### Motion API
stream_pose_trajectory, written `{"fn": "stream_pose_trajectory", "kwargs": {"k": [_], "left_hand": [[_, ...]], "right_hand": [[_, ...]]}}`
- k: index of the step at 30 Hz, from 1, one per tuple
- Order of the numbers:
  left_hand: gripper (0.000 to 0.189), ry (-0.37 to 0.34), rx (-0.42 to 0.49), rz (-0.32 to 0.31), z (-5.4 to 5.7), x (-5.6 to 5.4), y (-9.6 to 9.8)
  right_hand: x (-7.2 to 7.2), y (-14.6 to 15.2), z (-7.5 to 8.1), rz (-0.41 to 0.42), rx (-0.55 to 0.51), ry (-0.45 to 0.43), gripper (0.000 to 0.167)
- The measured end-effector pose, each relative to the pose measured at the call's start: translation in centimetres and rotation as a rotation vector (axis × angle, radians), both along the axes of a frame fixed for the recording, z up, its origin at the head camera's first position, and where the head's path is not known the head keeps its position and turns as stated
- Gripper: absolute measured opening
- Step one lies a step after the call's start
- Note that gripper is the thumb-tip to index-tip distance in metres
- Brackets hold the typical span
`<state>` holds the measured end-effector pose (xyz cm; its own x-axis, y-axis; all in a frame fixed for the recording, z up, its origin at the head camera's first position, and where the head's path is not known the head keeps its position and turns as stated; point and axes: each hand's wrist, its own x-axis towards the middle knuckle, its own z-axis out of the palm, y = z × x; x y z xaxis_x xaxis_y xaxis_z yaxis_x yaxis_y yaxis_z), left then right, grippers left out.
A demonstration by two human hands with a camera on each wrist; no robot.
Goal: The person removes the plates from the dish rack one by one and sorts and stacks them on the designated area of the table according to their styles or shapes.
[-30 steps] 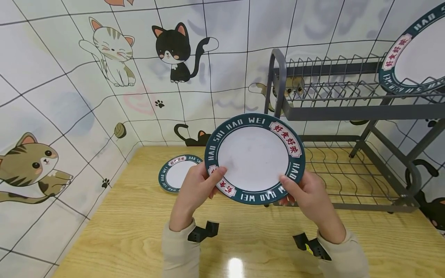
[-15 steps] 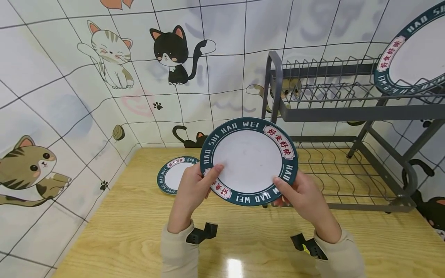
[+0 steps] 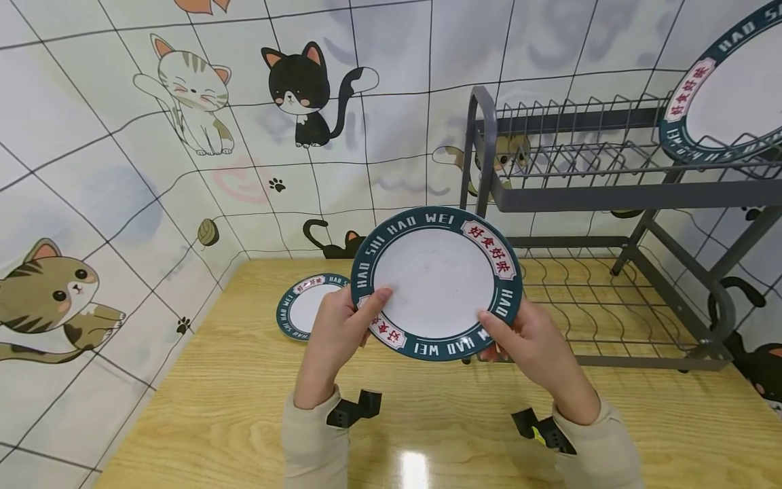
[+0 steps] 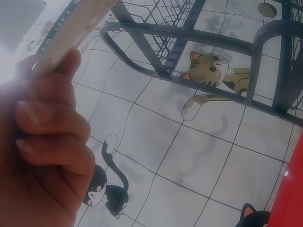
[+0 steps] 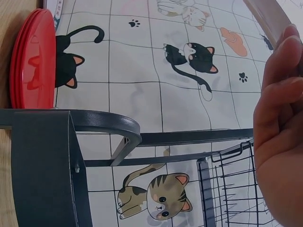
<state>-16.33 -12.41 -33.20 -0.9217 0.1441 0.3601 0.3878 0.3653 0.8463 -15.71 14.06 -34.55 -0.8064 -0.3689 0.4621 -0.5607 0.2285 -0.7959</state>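
Both hands hold up a round white plate (image 3: pixel 436 282) with a dark green lettered rim, its face tilted toward the head camera. My left hand (image 3: pixel 330 336) grips the lower left rim, thumb on the front. At the lower right rim, my right hand (image 3: pixel 540 356) pinches it the same way. In the left wrist view, curled fingers (image 4: pixel 54 113) support the back of the plate (image 4: pixel 73 35). The right wrist view catches the right fingers (image 5: pixel 279 90) behind the plate's edge (image 5: pixel 270 19). A matching plate (image 3: pixel 305 309) lies on the table, partly hidden by the left hand.
A dark grey two-tier dish rack (image 3: pixel 617 198) stands at the right on the wooden table (image 3: pixel 232 407). Another green-rimmed plate (image 3: pixel 742 88) stands in its upper tier. Beside the rack, the right wrist view has several stacked red plates (image 5: pixel 40 61). Cat-patterned walls (image 3: pixel 403 129) enclose the back and left.
The held plate and both hands have shifted slightly left and down in the head view over the first half second. Since then they have stayed nearly still, both grips unchanged.
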Motion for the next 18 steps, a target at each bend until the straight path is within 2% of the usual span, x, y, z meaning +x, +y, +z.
{"fn": "stream_pose_trajectory", "kwargs": {"k": [5,12,18], "left_hand": [[0.038,0.014,-0.002,0.007,0.16,-0.01,0.05],[0.037,0.035,0.000,0.031,-0.03,-0.17,-0.25],[0.031,0.034,0.028,0.040,-0.07,-0.08,-0.48]], "right_hand": [[-0.37,-0.10,-0.17,-0.008,0.018,-0.043,0.026],[-0.90,-0.35,-0.76,-0.064,0.067,-0.091,0.024],[-0.89,-0.41,-0.78,-0.052,0.066,-0.112,0.018]]}}
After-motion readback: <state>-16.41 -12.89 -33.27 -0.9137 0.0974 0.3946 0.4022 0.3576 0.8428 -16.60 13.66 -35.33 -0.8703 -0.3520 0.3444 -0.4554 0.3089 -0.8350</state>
